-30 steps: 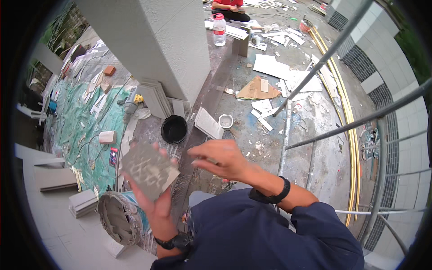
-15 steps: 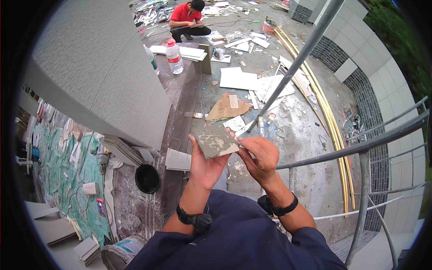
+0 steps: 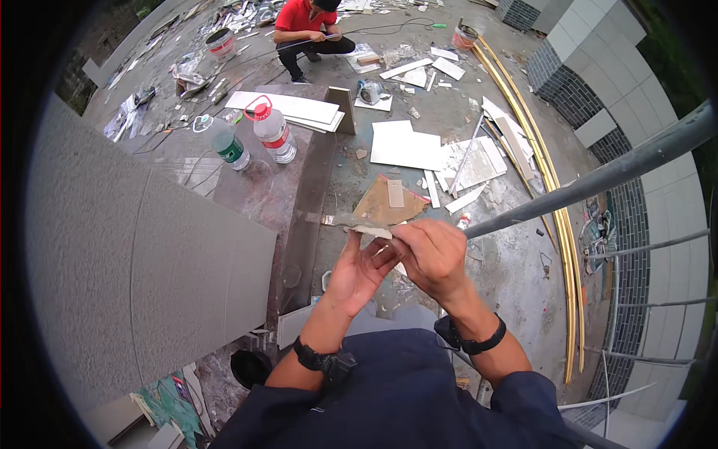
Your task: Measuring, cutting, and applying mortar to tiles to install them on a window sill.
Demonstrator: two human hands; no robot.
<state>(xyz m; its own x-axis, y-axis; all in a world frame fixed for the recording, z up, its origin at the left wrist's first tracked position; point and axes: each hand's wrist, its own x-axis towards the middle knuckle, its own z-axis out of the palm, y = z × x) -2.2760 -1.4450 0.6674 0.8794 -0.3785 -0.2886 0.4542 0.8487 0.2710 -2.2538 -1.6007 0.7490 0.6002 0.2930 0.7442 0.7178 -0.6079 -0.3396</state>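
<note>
A small square tile (image 3: 365,226) with grey mortar on its face is held up in front of me, seen almost edge-on. My left hand (image 3: 353,278) supports it from below and the left, its thumb by the near edge and its palm turned up. At the right end of the tile my right hand (image 3: 435,256) is closed, pinching the edge between thumb and fingers. Part of the tile's underside is hidden by my fingers.
Left stands a textured grey wall block (image 3: 172,262). Two water bottles (image 3: 275,135) rest on a ledge beside white boards (image 3: 284,108). A metal rail (image 3: 598,183) crosses on the right. Yellow poles (image 3: 550,179) and cut boards (image 3: 407,146) lie below. A person in red (image 3: 299,26) squats farther off.
The tile has tipped from showing its mortared face to nearly edge-on. Both hands have stayed on it. My view has shifted, bringing more of the ledge and bottles into sight.
</note>
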